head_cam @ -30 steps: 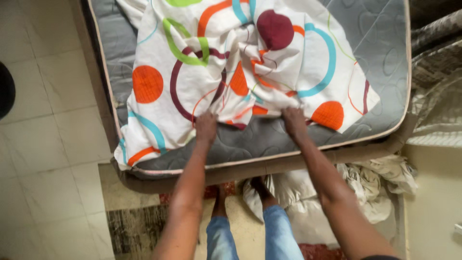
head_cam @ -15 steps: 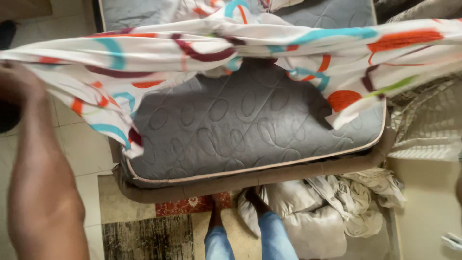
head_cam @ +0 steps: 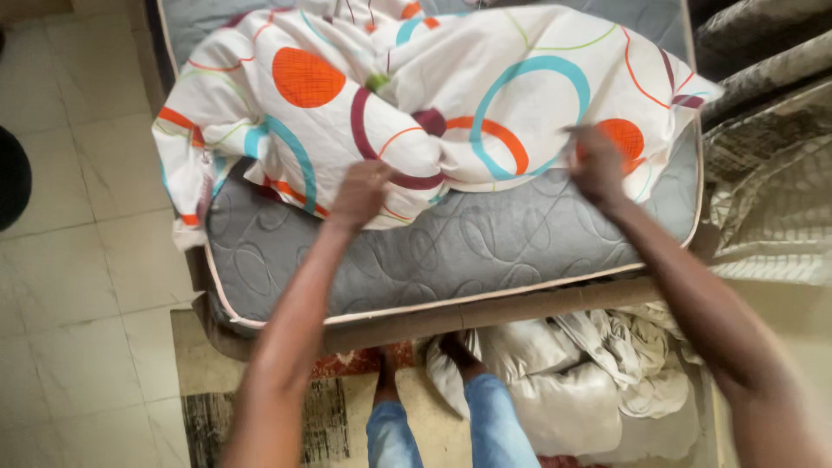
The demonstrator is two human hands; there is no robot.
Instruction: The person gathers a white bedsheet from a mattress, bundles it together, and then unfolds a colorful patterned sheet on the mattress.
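Sheet: a white bedsheet [head_cam: 451, 95] with big orange dots and teal, maroon and green rings. It's bunched up on the far half of the bed, puffed and wrinkled, not lying flat at all.

Left hand: the left hand [head_cam: 362, 192] sits on the near edge of the sheet around the middle. Fingers look curled into the fabric, so I'd call that grip closed on the cloth, though it's a bit blurry.

Right hand: the right hand [head_cam: 596, 165] is up at the right side of the sheet by an orange dot. Also pinching fabric, as far as I can tell through the motion blur.

Mattress: a grey quilted mattress [head_cam: 451, 256] with pale piping; the whole near strip is bare.

Left edge: 1 corner of the sheet hangs off the left side of the mattress, toward the tiled floor [head_cam: 78, 260].

Floor stuff: a heap of white laundry [head_cam: 589, 373] lies right by the person's feet, with a patterned rug [head_cam: 260, 416] next to it.

Risk: both holds are close to the middle rather than at corners, so my guess is the sheet could stay twisted or slide further off the left. Stepping back into that laundry heap could trip the person too.
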